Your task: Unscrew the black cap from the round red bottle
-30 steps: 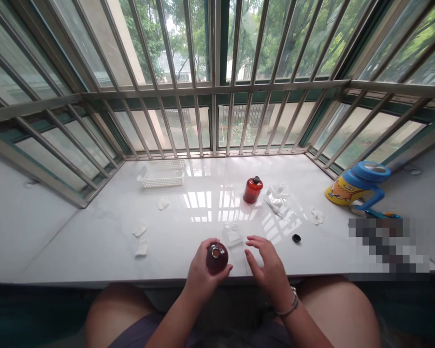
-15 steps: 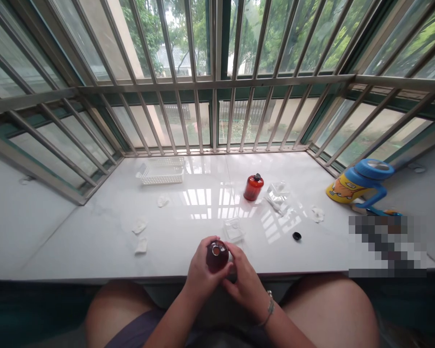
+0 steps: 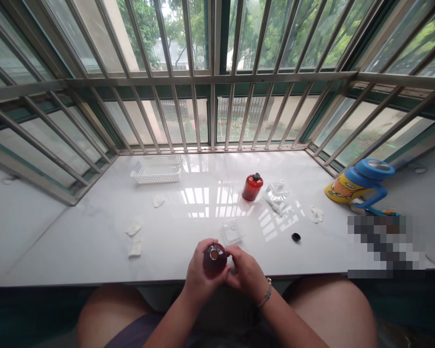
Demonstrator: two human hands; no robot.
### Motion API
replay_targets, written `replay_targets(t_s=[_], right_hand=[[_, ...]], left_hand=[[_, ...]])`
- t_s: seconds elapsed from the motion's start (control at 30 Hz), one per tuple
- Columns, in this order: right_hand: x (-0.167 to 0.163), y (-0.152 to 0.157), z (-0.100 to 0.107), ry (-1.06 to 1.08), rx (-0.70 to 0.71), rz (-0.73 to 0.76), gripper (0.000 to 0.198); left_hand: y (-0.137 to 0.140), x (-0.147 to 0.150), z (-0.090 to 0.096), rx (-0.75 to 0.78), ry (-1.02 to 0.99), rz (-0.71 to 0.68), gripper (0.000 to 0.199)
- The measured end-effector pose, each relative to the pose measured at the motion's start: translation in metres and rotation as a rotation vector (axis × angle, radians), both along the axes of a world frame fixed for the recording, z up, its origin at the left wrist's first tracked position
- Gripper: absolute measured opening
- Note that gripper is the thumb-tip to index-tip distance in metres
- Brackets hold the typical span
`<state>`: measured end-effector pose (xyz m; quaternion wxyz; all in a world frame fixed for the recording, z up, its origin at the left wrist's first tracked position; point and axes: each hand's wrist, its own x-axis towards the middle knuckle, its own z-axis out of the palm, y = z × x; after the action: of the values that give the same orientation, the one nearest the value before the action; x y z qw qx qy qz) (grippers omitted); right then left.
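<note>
Dark-red round glassy bottle point(image 3: 214, 267), on our side of the clear square plastic case point(image 3: 232, 231): left grip point(image 3: 197, 269) wraps it, right grip point(image 3: 248, 271) alongside, closure we can't tell. Probably stiff, slippery, breakable; we'd cradle its belly.

"How does the bottle point(image 3: 215, 264) in front of you look?"

"Yours is dark red and glossy, nearly black through the body, with round shoulders and a small mouth ringed by a pale shine."

"Is its mouth covered?"

"You have it uncapped, the mouth facing up toward you (a brownish-orange spot shows inside the ring)."

"And where is it?"

"In your left hand point(image 3: 198, 271), by the front edge of the table point(image 3: 166, 263); its base is hidden, so you can't tell whether it touches the top."
</note>
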<state>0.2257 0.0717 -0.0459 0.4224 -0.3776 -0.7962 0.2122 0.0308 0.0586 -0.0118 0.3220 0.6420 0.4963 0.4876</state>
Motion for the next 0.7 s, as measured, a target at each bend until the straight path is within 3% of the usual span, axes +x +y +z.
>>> replay_targets(t_s=[0.7], right_hand=[[-0.0015, -0.0011, 0.0016, -0.13, 0.032, -0.055, 0.055]], left_hand=[[0.0019, 0.0003, -0.0028, 0.012, -0.012, 0.001, 0.066]])
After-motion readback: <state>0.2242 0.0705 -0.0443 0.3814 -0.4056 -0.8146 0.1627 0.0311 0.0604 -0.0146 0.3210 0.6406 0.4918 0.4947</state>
